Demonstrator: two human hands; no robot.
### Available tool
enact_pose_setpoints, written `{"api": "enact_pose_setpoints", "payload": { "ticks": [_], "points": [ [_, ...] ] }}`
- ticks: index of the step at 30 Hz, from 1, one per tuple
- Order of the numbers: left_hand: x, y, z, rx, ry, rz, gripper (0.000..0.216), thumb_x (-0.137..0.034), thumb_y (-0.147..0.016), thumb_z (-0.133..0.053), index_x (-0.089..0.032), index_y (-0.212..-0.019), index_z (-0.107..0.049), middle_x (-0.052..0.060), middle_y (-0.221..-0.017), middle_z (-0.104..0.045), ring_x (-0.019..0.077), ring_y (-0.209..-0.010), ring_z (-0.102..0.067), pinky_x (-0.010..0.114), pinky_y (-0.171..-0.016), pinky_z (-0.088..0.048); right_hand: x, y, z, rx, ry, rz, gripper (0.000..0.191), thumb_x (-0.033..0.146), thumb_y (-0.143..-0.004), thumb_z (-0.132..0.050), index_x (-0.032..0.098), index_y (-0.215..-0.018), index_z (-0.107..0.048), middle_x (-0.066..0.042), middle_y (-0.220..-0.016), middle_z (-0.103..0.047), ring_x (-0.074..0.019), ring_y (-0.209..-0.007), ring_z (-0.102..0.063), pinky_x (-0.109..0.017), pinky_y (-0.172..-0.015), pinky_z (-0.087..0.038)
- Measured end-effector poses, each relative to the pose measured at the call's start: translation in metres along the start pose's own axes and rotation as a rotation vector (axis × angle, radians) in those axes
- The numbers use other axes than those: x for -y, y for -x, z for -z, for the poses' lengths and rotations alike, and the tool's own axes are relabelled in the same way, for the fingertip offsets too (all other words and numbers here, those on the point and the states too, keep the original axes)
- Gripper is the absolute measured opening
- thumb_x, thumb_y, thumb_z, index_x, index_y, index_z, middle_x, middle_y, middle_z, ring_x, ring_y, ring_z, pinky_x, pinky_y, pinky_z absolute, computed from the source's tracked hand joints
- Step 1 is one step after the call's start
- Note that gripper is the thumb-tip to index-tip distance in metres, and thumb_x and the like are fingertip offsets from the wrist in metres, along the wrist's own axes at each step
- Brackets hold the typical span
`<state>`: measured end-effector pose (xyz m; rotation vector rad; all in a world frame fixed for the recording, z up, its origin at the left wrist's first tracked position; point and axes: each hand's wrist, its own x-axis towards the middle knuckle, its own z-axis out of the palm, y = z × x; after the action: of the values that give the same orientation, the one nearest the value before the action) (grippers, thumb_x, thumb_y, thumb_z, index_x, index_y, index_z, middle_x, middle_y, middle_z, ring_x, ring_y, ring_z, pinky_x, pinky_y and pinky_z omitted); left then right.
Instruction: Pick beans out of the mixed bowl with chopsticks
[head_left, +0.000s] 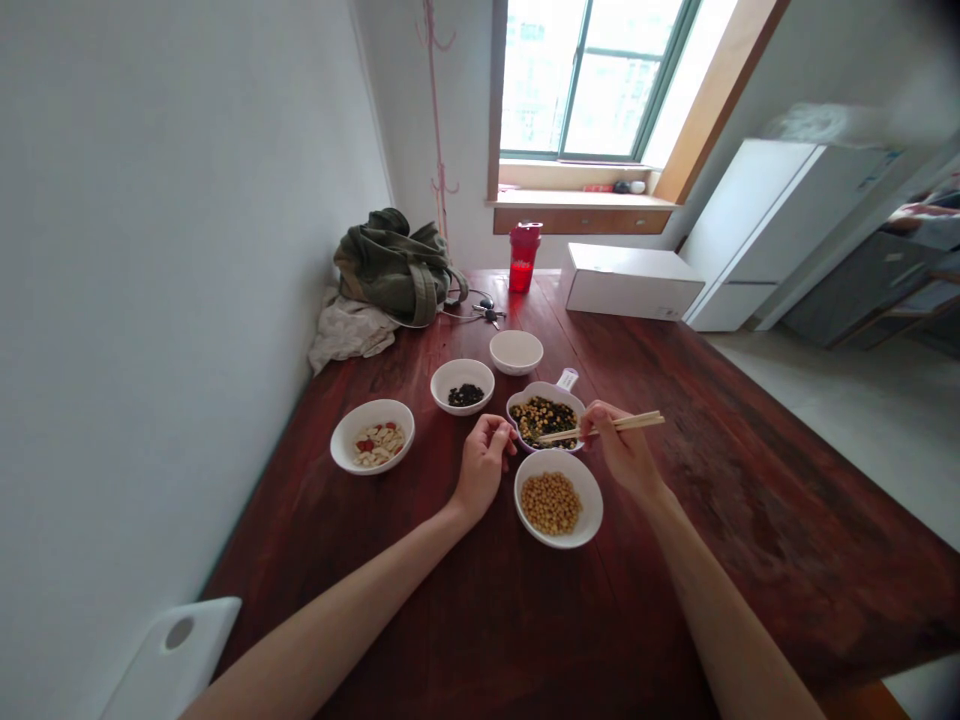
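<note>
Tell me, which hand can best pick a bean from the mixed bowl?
Probably the right hand: it holds the chopsticks, with their tips over the mixed bowl. The left hand holds no tool and sits curled beside that bowl's rim.

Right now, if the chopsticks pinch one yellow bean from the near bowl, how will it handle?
The yellow beans look small, round and smooth, so one would probably slip between the chopsticks in the right hand. Dropped on the wooden table, it would likely roll. Each seems light, so a nudge could scatter several in the white bowl.
</note>
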<state>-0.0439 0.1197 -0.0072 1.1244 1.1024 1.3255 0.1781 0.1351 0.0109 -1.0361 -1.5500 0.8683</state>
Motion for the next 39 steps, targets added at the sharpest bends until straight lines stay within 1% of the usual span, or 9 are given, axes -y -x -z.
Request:
{"api": "enact_pose_setpoints", "payload": {
  "ticks": [2, 5, 9, 13, 16, 20, 26, 35, 39],
  "points": [
    [0.0, 0.0, 0.0, -0.006, 0.002, 0.0, 0.028, -0.045, -0.092, -0.061, -0.017, -0.09, -0.057, 0.002, -0.081, -0.063, 0.0108, -0.062, -0.053, 0.02, -0.049, -0.042, -0.003, -0.001, 0.003, -0.025, -0.033, -0.028, 0.05, 0.061, -0.104, -0.048, 0.023, -0.074, -0.062, -0.002, -0.07, -0.06, -0.0181, -0.061, -0.06, -0.031, -0.058, -0.049],
    [0.001, 0.0, 0.0, -0.005, 0.003, 0.003, 0.029, -0.046, -0.092, -0.062, -0.017, -0.09, -0.058, 0.002, -0.083, -0.064, 0.0106, -0.063, -0.053, 0.02, -0.05, -0.043, -0.003, -0.002, 0.006, -0.051, -0.033, -0.021, 0.049, 0.063, -0.103, -0.049, 0.023, -0.078, -0.063, -0.003, -0.074, -0.066, -0.0207, -0.068, -0.066, -0.033, -0.065, -0.054],
    [0.003, -0.001, 0.0, 0.008, 0.001, -0.003, 0.029, -0.046, -0.092, -0.062, -0.017, -0.09, -0.058, 0.002, -0.081, -0.063, 0.011, -0.063, -0.053, 0.02, -0.05, -0.042, -0.004, -0.002, 0.006, -0.079, 0.004, 0.007, 0.048, 0.061, -0.104, -0.048, 0.024, -0.078, -0.063, -0.004, -0.074, -0.069, -0.0216, -0.07, -0.068, -0.034, -0.069, -0.055],
    [0.004, -0.001, 0.001, 0.009, -0.003, 0.0, 0.029, -0.047, -0.091, -0.063, -0.017, -0.089, -0.06, 0.002, -0.079, -0.064, 0.0111, -0.062, -0.053, 0.02, -0.05, -0.04, -0.009, -0.002, 0.005, -0.083, 0.058, 0.004, 0.048, 0.062, -0.103, -0.048, 0.024, -0.08, -0.067, -0.005, -0.076, -0.071, -0.0226, -0.072, -0.069, -0.034, -0.07, -0.056],
    [0.004, -0.001, 0.002, 0.017, -0.009, -0.003, 0.03, -0.047, -0.091, -0.063, -0.017, -0.089, -0.06, 0.003, -0.08, -0.065, 0.0108, -0.061, -0.053, 0.021, -0.05, -0.039, -0.012, -0.002, 0.008, -0.09, 0.077, -0.011, 0.05, 0.064, -0.102, -0.049, 0.023, -0.079, -0.069, -0.005, -0.076, -0.072, -0.0225, -0.069, -0.07, -0.034, -0.068, -0.057],
    [0.004, -0.001, 0.002, 0.022, -0.021, -0.006, 0.029, -0.046, -0.092, -0.063, -0.017, -0.089, -0.061, 0.003, -0.079, -0.065, 0.0105, -0.06, -0.052, 0.021, -0.049, -0.038, -0.013, -0.003, 0.011, -0.084, 0.025, -0.076, 0.05, 0.064, -0.101, -0.052, 0.023, -0.08, -0.069, -0.005, -0.077, -0.073, -0.0224, -0.068, -0.072, -0.034, -0.065, -0.058],
    [0.003, -0.001, 0.002, 0.025, -0.02, -0.009, 0.028, -0.045, -0.092, -0.063, -0.017, -0.089, -0.06, 0.001, -0.078, -0.063, 0.0102, -0.059, -0.051, 0.021, -0.049, -0.038, -0.012, -0.004, 0.014, -0.064, -0.036, -0.114, 0.046, 0.063, -0.099, -0.056, 0.023, -0.079, -0.069, -0.005, -0.077, -0.074, -0.0224, -0.066, -0.073, -0.035, -0.063, -0.061],
    [0.003, 0.0, 0.001, 0.022, -0.023, -0.022, 0.028, -0.044, -0.093, -0.062, -0.017, -0.089, -0.06, 0.002, -0.081, -0.064, 0.0101, -0.059, -0.051, 0.021, -0.049, -0.038, -0.007, -0.005, 0.015, -0.055, 0.015, -0.07, 0.046, 0.063, -0.1, -0.056, 0.023, -0.078, -0.068, -0.005, -0.075, -0.074, -0.0231, -0.066, -0.072, -0.036, -0.063, -0.059],
    [0.004, -0.001, 0.002, 0.028, -0.027, -0.022, 0.027, -0.044, -0.093, -0.062, -0.017, -0.09, -0.059, 0.002, -0.082, -0.064, 0.0099, -0.06, -0.051, 0.021, -0.049, -0.038, -0.006, -0.005, 0.017, -0.04, 0.073, -0.05, 0.044, 0.059, -0.101, -0.056, 0.023, -0.077, -0.067, -0.005, -0.074, -0.074, -0.023, -0.068, -0.073, -0.035, -0.063, -0.057]
  ]
}}
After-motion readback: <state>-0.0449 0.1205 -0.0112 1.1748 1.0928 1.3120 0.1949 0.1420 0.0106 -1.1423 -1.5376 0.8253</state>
